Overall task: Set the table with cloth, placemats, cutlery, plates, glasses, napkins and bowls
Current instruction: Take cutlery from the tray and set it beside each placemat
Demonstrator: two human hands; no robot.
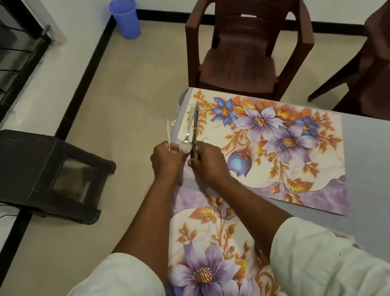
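My left hand [166,155]: fingers curled round a bunch of cutlery [182,134], gripping it low so the pieces fan up and away from me; it sits just off the near left edge of the table
My right hand [207,162]: close beside my left, almost touching it, fingers and thumb pinching the lower end of one dark piece from the same bunch
Cutlery: several pieces, a knife blade [169,131] standing out on the left, a spoon bowl [185,145] showing just above my left knuckles, longer pieces leaning toward the far placemat; I cannot tell the exact count
Far placemat [275,141]: floral print in purple, blue and orange, lying flat at the far left corner of the table
Near placemat [212,258]: same floral print, under my forearms, close to my body
Tablecloth [387,171]: plain pale grey-blue, covering the table to the right of both placemats
Sleeves [325,262]: light-coloured, rolled up to the elbows
Chairs: one brown plastic chair [249,40] at the far end of the table, a second [385,50] at the far right
Floor on the left: a dark plastic stool [35,175] near the wall, and a blue bin [125,18] in the far corner
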